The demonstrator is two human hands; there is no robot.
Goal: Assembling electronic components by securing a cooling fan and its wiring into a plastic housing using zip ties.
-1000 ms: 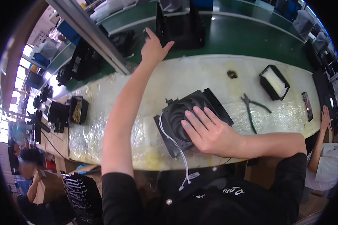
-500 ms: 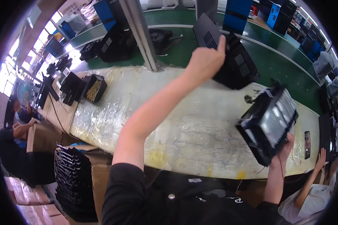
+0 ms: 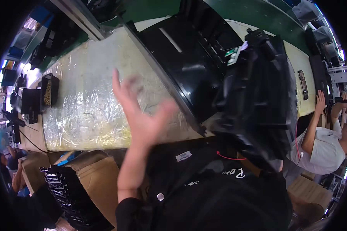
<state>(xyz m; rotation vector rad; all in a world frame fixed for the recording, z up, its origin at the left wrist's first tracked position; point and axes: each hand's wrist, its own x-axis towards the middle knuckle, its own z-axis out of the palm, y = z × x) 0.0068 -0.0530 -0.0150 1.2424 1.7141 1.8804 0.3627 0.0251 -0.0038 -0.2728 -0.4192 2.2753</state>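
Note:
My left hand (image 3: 138,111) is over the table's near side, blurred, with fingers spread and nothing in it. To its right, a large black plastic casing (image 3: 165,50) with a glossy inner face stands on the table, its long straight edge slanting toward me. On my right is a bulky black plastic unit (image 3: 254,100), raised, tilted and smeared by motion. It hides my right hand, which gripped this unit half a second ago; only a sliver of that arm shows below. A small green circuit board (image 3: 233,57) shows beside the unit, and a red wire (image 3: 229,157) hangs beneath.
The worktable (image 3: 92,92) is wrapped in clear film. At its left stands a black bin (image 3: 50,90) of small brass-coloured parts. A phone (image 3: 303,84) lies at the right, near a co-worker's hand (image 3: 320,102). A cardboard box (image 3: 98,175) and stacked black parts (image 3: 71,200) sit lower left.
My left hand has come back from the vented black casing at the far edge. That casing is now nearer, on the table. The unit on my right is closer to me and turned.

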